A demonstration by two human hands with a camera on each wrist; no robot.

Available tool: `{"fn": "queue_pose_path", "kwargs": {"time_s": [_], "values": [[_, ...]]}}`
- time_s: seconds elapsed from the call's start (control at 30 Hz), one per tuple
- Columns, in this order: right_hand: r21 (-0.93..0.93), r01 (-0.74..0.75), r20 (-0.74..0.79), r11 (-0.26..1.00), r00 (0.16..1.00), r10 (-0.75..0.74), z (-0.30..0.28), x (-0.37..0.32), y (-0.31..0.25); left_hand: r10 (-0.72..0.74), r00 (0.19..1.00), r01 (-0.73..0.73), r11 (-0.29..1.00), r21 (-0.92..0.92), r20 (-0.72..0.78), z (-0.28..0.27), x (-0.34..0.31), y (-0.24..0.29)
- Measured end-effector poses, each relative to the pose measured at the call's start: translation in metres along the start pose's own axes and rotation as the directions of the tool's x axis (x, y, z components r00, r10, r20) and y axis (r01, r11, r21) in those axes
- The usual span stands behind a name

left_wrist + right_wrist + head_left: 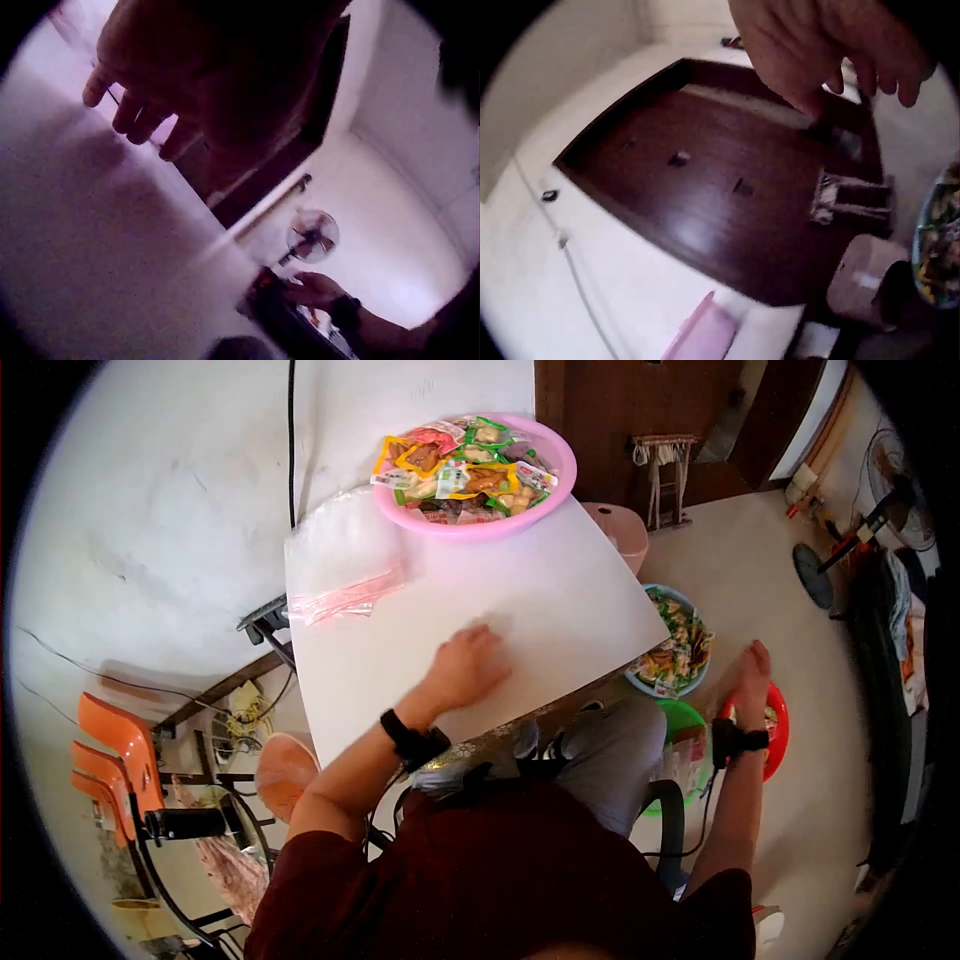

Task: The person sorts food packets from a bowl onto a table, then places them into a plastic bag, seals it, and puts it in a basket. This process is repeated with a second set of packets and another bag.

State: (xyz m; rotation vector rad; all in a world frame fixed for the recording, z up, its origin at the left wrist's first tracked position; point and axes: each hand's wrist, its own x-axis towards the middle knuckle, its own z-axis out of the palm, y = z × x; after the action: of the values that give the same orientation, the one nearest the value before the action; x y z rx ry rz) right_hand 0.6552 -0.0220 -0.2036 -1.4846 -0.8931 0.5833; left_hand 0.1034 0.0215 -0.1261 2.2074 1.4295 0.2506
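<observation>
My left hand (468, 668) is over the near part of the white table (560, 590), fingers relaxed and holding nothing. Its fingers (131, 112) hang close above the tabletop in the left wrist view. Off the table's right side, my right hand (752, 685) overlaps the red basin (782, 732) on the floor side. In the right wrist view, the fingers (909, 86) of that hand droop loosely with nothing between them. Nearest the left hand lies a stack of clear plastic bags (345, 595) with pinkish edges. Farther back, a pink basin (568, 465) holds many small colourful food packets (485, 480).
Right of the table stand a blue basin (640, 592) of packets, a green basin (685, 712) and a pink bin (622, 532). A wooden stool (662, 470) is by the brown door. Orange chairs (130, 745) stand at left, a fan (890, 490) at right.
</observation>
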Motion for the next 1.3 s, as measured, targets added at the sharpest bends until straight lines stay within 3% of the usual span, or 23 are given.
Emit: {"fn": "queue_pose_path", "kwargs": {"time_s": [0.07, 0.13, 0.23, 0.43, 0.53, 0.63, 0.73, 0.83, 0.93, 1.03, 1.13, 1.23, 1.3], "values": [[-0.150, 0.218, 0.176, 0.964, 0.966, -0.191, 0.055, 0.002, -0.042, -0.145, 0.984, 0.150, 0.987, 0.050, -0.100, -0.025, 0.002, -0.013], [-0.126, 0.349, 0.362, 0.928, 0.888, -0.285, 0.117, -0.019, -0.119, -0.211, 0.965, 0.233, 0.963, 0.138, -0.157, -0.034, 0.007, -0.040], [-0.150, 0.366, 0.459, 0.918, 0.848, -0.263, 0.198, -0.048, -0.191, -0.238, 0.953, 0.273, 0.944, 0.187, -0.189, -0.048, 0.002, -0.062], [0.015, 0.399, 0.640, 0.917, 0.701, -0.315, 0.333, -0.036, -0.225, -0.195, 0.939, 0.260, 0.942, 0.212, -0.285, -0.050, -0.002, -0.089], [-0.219, 0.468, 0.646, 0.856, 0.727, -0.232, 0.379, -0.034, -0.250, -0.090, 0.912, 0.207, 0.944, 0.259, -0.401, -0.036, -0.007, -0.096], [-0.182, 0.377, 0.586, 0.908, 0.783, -0.207, 0.429, 0.012, -0.205, -0.068, 0.883, 0.202, 0.948, 0.246, -0.464, -0.035, -0.010, -0.091], [-0.217, 0.260, 0.591, 0.941, 0.802, -0.085, 0.452, 0.036, -0.200, -0.068, 0.872, 0.199, 0.954, 0.223, -0.485, -0.040, -0.010, -0.086], [-0.216, 0.005, 0.681, 0.976, 0.717, 0.147, 0.453, 0.039, -0.223, -0.045, 0.836, 0.199, 0.954, 0.226, -0.547, -0.038, -0.008, -0.086], [-0.148, -0.061, 0.765, 0.987, 0.625, 0.153, 0.467, 0.070, -0.196, -0.054, 0.833, 0.202, 0.956, 0.212, -0.550, -0.038, -0.008, -0.087], [-0.078, -0.035, 0.770, 0.996, 0.633, 0.082, 0.468, 0.078, -0.182, -0.089, 0.852, 0.205, 0.963, 0.173, -0.516, -0.041, -0.009, -0.084], [-0.191, 0.150, 0.563, 0.970, 0.826, -0.017, 0.475, 0.069, -0.183, -0.094, 0.858, 0.203, 0.965, 0.165, -0.505, -0.041, -0.011, -0.085], [-0.104, 0.086, 0.440, 0.991, 0.897, -0.031, 0.477, 0.059, -0.187, -0.080, 0.843, 0.203, 0.963, 0.177, -0.532, -0.039, -0.010, -0.087], [-0.066, 0.204, 0.419, 0.977, 0.894, -0.158, 0.475, 0.058, -0.190, -0.077, 0.847, 0.196, 0.965, 0.175, -0.526, -0.041, -0.011, -0.085]]}}
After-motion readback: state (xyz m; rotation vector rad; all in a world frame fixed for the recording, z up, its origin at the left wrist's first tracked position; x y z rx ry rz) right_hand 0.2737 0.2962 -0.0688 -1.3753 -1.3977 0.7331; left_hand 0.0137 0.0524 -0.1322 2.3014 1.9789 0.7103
